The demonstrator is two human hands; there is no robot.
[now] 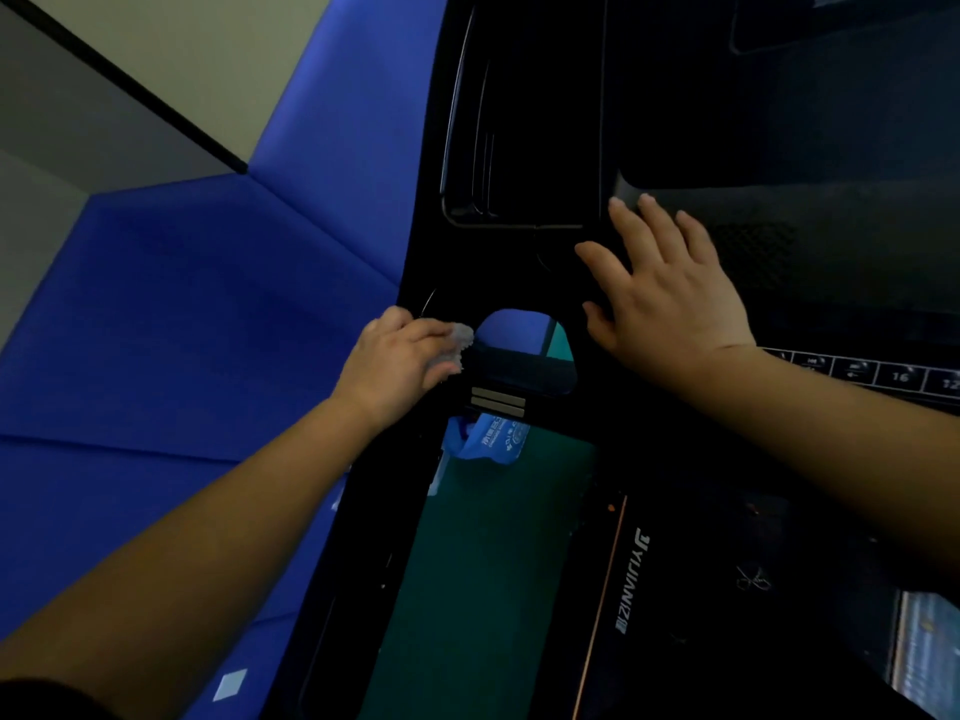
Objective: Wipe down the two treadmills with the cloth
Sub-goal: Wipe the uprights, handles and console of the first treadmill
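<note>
Mid-frame, our left hand (400,356) gripped the cloth (460,344) against the treadmill (519,262). Our right hand (670,298) lay flat, fingers spread, bracing. We judged firm, overlapping strokes best.

White lettering runs lengthwise along the dark side rail (635,584) of the treadmill (753,563). Seen upside down, it seems to read "YIJIAN", and further marks at its lower end are too blurred to make out. In the row of buttons (883,374), two keys show "16" and "12"; the others are illegible. The blue bag (493,441) bears white print, unreadable.
</note>
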